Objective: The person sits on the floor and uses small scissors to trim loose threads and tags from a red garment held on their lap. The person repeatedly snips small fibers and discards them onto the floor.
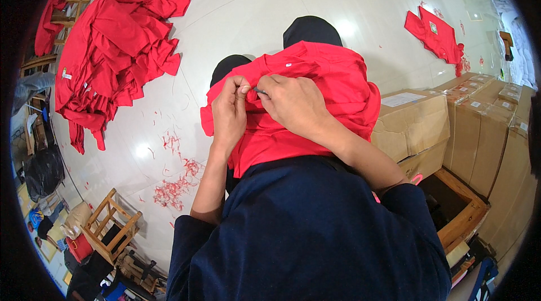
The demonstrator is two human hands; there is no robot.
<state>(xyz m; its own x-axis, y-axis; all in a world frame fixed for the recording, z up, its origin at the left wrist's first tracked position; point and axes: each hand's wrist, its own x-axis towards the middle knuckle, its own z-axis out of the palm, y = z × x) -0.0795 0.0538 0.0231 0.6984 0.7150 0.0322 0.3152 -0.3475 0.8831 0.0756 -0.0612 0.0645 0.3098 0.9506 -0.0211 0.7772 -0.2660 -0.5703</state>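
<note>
A red shirt (332, 84) lies bunched across my lap, over dark trousers, with a small white label near its far edge. My left hand (230, 110) is closed at the shirt's left side, thumb and forefinger pinching a bit of its fabric. Close beside it, my right hand (296, 103) grips small thread snips (260, 91). Only their dark tip shows between the fingers, pointing at the left fingertips; the rest is hidden in my palm.
Left on the pale tiled floor is a heap of red shirts (115, 47); another red shirt (434, 35) lies far right. Red thread scraps (176, 191) litter the floor. Cardboard boxes (414, 123) stand close by my right arm. A wooden stool (112, 225) sits at lower left.
</note>
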